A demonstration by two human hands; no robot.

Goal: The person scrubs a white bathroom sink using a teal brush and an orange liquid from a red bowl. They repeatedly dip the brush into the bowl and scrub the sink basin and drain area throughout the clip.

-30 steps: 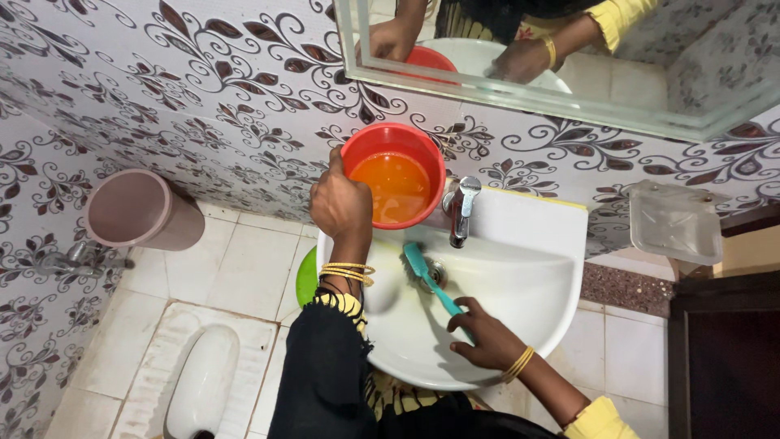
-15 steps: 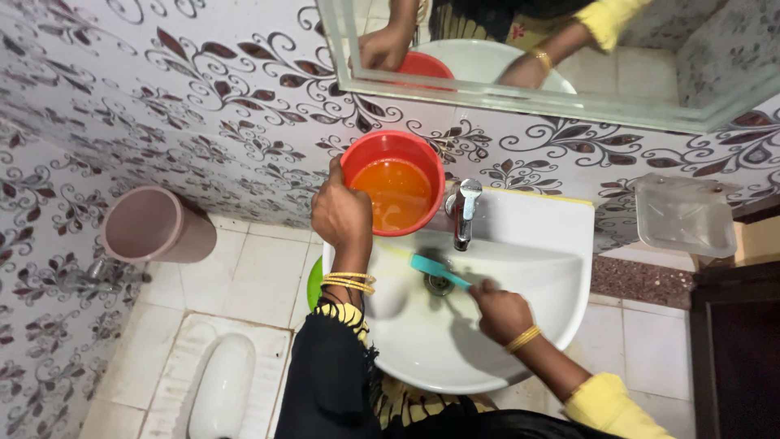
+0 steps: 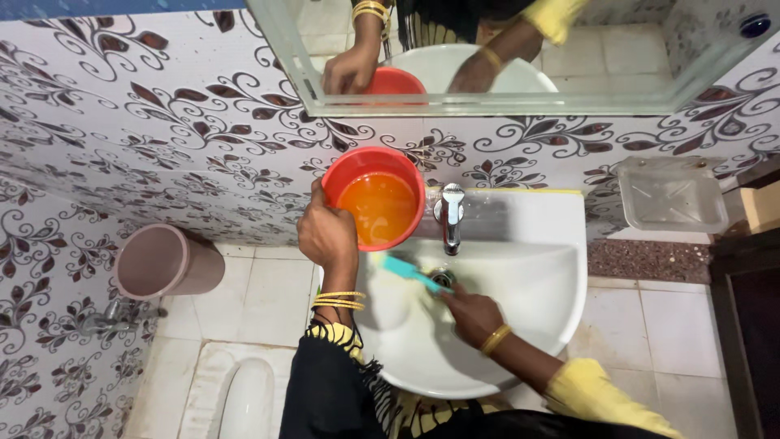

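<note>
— Left hand?
— Clenched on the rim of the red plastic mug, at nine o'clock of it. Mug tilted over the back left corner of the white washbasin, holding orange-looking liquid.

— Right hand?
— Wrapped around the handle of the teal scrub brush, down inside the bowl. Brush head angled toward ten o'clock, just beside the drain.

— Tap?
— Chrome tap at twelve o'clock of the drain, just right of the mug.

— Around the basin?
— Clear soap dish on the wall at two o'clock. Pinkish-brown bucket on the floor at nine o'clock, squat toilet pan at seven. Mirror above, reflecting both hands and the mug.
</note>
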